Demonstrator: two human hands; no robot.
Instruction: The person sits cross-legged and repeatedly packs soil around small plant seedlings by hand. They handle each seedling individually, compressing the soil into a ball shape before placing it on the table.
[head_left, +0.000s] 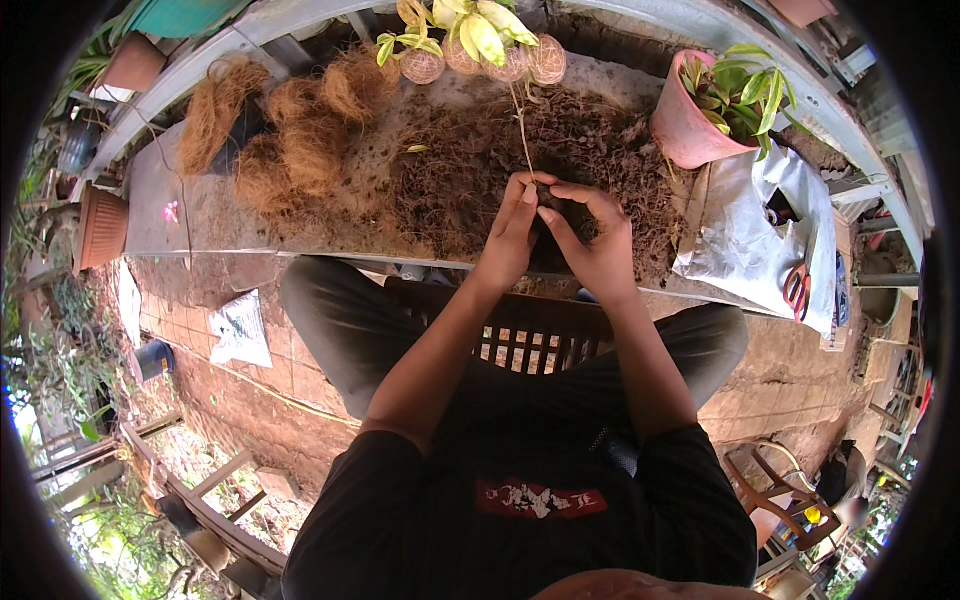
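Observation:
My left hand (514, 232) pinches the lower end of a thin brown plant stem (523, 135) between thumb and fingers. Close beside it, my right hand (600, 236) has its thumb and forefinger curled around a small dark clump of soil (546, 196) at the stem's base. The stem runs up toward pale yellow-green leaves (484, 34); where it joins them is hard to make out. Under both hands spreads dark soil mixed with fine roots (457, 180). Behind it sit several round fibre balls wrapped in pale thread (547, 60).
Tufts of brown coconut fibre (311, 142) lie on the tabletop (157, 217) at the left. To the right stand a pink pot with a leafy plant (686, 112) and a silvery plastic bag (739, 225), with scissors (797, 291) on it. A terracotta pot (103, 229) stands at the far left.

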